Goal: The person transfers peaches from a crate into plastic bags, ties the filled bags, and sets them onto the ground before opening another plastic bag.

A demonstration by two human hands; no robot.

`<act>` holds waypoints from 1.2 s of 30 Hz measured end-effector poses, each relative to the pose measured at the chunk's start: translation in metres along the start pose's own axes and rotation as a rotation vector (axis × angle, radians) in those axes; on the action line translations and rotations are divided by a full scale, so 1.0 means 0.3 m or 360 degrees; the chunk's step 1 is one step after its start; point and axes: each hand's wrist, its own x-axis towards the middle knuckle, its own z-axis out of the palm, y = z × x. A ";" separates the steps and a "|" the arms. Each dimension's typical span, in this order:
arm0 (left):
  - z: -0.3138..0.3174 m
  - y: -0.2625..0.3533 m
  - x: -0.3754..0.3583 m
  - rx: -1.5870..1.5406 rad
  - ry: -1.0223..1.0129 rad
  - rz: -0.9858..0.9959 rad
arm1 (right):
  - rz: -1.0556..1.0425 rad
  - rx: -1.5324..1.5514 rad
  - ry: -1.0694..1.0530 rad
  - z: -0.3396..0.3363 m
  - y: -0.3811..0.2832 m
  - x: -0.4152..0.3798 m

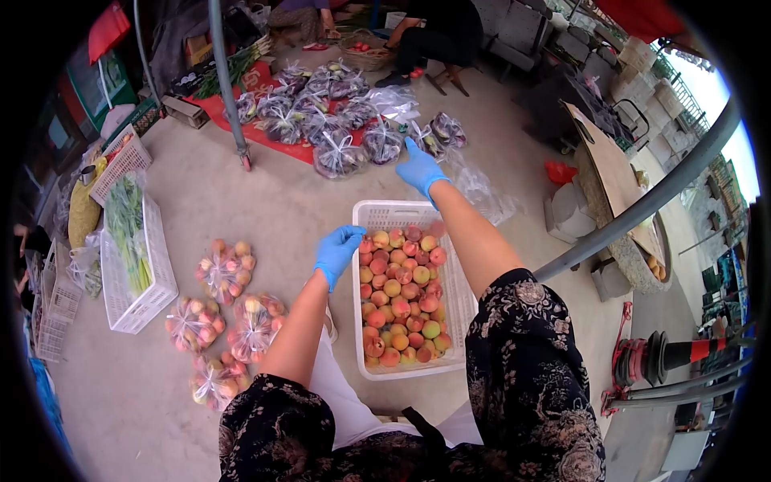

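Note:
A white plastic crate (466, 321) full of peaches (405, 297) stands on the floor in front of me. My left hand (339, 251), in a blue glove, is at the crate's upper left corner with its fingers pressed together; whatever they hold, if anything, is too small to make out. Beyond the crate's far edge, my right hand (421, 169), also gloved in blue, points forward near the bags of dark produce (381, 142); its fingers are partly hidden and I cannot tell whether they hold something. Tied clear bags of peaches (226, 271) lie on the floor to the left.
At the left stands a white crate (143, 309) of leafy greens (130, 233). A metal pole (225, 80) rises before the red cloth (293, 148). Two people sit at the back near a basket (365, 56). A grey pole (634, 217) slants across the right.

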 end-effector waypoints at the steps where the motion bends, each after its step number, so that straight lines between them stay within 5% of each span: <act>1: -0.004 0.000 0.026 0.0003 -0.0014 -0.0019 | -0.0023 -0.0042 0.0053 0.017 0.007 0.039; 16: -0.053 0.089 0.158 -0.0860 0.0443 -0.0122 | 0.0198 0.0085 0.0103 0.178 0.099 0.488; 25: -0.123 0.109 0.142 -0.1032 0.0416 -0.0124 | 0.0224 0.0061 0.0368 0.256 0.066 0.557; 28: -0.146 0.127 0.137 -0.1106 0.0461 -0.0147 | 0.0461 0.0225 0.0135 0.247 0.029 0.564; 36: -0.171 0.123 0.130 -0.1096 0.0466 -0.0157 | 0.0405 0.0263 0.0294 0.335 0.053 0.573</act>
